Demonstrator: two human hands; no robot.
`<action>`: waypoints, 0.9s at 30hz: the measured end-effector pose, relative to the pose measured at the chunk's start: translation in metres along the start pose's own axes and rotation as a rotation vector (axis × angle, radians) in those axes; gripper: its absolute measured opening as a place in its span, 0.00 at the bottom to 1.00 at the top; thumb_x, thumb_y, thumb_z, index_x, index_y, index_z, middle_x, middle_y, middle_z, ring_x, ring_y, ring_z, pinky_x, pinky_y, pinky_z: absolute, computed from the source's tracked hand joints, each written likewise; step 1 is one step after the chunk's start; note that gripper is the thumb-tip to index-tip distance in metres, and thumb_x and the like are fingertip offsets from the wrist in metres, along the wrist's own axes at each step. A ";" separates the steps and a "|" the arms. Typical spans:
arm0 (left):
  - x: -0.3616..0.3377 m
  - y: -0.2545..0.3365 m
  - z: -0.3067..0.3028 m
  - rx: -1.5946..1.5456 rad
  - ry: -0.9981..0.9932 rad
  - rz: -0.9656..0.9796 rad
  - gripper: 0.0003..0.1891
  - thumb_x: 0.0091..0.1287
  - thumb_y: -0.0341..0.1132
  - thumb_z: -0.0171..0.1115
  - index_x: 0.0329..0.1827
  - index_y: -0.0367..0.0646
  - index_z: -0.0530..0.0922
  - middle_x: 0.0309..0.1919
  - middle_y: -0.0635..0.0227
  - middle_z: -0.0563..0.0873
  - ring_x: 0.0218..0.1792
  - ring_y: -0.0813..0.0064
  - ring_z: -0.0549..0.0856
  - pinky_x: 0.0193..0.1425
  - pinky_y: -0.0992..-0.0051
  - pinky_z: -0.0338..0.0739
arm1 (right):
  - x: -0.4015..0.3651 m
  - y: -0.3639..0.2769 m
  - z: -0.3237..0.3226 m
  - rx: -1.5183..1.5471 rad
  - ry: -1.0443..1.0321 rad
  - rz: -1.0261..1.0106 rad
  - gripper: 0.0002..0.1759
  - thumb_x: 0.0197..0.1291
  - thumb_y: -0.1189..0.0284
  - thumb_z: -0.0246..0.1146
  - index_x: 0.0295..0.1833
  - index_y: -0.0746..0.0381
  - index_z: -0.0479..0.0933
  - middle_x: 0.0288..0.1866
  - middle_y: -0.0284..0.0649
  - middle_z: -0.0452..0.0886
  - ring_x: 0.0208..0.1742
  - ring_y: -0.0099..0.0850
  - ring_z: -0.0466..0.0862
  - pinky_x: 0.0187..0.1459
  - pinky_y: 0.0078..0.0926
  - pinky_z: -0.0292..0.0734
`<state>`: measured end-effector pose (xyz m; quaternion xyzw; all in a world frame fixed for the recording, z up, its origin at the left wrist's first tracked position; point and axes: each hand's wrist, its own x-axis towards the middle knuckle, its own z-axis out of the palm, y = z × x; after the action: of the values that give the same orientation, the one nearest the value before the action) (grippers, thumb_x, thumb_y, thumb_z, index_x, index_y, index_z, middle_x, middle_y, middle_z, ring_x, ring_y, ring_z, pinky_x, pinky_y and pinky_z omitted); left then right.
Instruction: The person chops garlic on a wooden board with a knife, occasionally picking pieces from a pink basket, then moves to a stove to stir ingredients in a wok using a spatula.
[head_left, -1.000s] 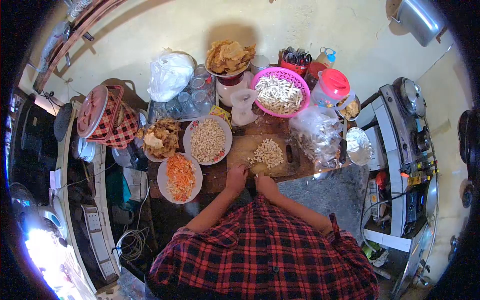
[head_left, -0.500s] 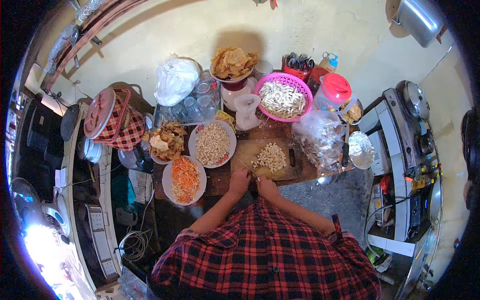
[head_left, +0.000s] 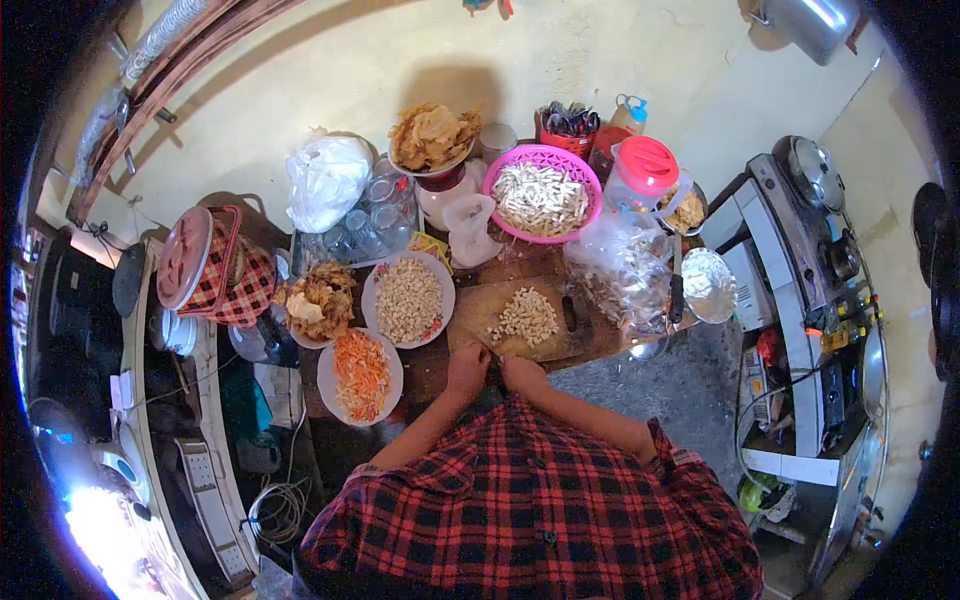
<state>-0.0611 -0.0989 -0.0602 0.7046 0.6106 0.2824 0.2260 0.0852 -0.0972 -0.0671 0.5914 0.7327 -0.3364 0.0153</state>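
Note:
My left hand [head_left: 468,366] rests at the near edge of a wooden chopping board [head_left: 475,305], its fingers curled together. Close beside it, my right hand [head_left: 520,374] is also closed, at the same edge. Whatever the fingers may hold is too small or hidden to make out. On the board, just beyond both hands, lies a heap of small pale chopped pieces [head_left: 526,316]. To the left stand a plate of similar pale pieces [head_left: 408,297] and a plate of shredded orange and white vegetables [head_left: 360,376].
Behind the board are a pink basket of white strips [head_left: 542,196], a bowl of fried food [head_left: 434,137] and a pink-lidded jug [head_left: 645,170]. A plastic bag [head_left: 622,265], a black-handled knife [head_left: 677,295] and a foil-like bowl [head_left: 709,285] sit right. A stove [head_left: 800,215] stands further right.
The camera view has shifted, so the table things sit slightly further left in the picture. Both hands stay closed at the board's near edge, a little lower in view.

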 end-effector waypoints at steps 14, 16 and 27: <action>0.030 -0.011 0.008 -0.023 -0.044 0.116 0.07 0.56 0.34 0.58 0.30 0.38 0.76 0.28 0.52 0.79 0.34 0.53 0.79 0.38 0.60 0.72 | -0.029 0.030 -0.061 0.319 0.098 -0.135 0.22 0.64 0.58 0.46 0.38 0.69 0.71 0.33 0.60 0.76 0.39 0.56 0.76 0.40 0.49 0.69; 0.043 -0.021 0.020 0.076 -0.188 0.061 0.08 0.55 0.35 0.59 0.31 0.39 0.76 0.27 0.52 0.79 0.34 0.53 0.79 0.38 0.59 0.72 | -0.036 0.036 -0.073 0.386 0.096 -0.081 0.22 0.64 0.58 0.46 0.38 0.69 0.70 0.33 0.59 0.76 0.39 0.56 0.76 0.40 0.49 0.69; 0.203 0.094 -0.007 -0.142 0.193 0.473 0.07 0.49 0.30 0.60 0.31 0.41 0.75 0.24 0.60 0.78 0.25 0.59 0.79 0.29 0.65 0.73 | -0.043 0.088 -0.072 0.561 0.382 0.153 0.21 0.64 0.58 0.48 0.35 0.69 0.68 0.29 0.55 0.74 0.34 0.52 0.75 0.35 0.42 0.67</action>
<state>0.0227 0.0872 0.0318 0.7798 0.4264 0.4354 0.1435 0.2023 -0.0911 -0.0349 0.6781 0.5549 -0.4056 -0.2602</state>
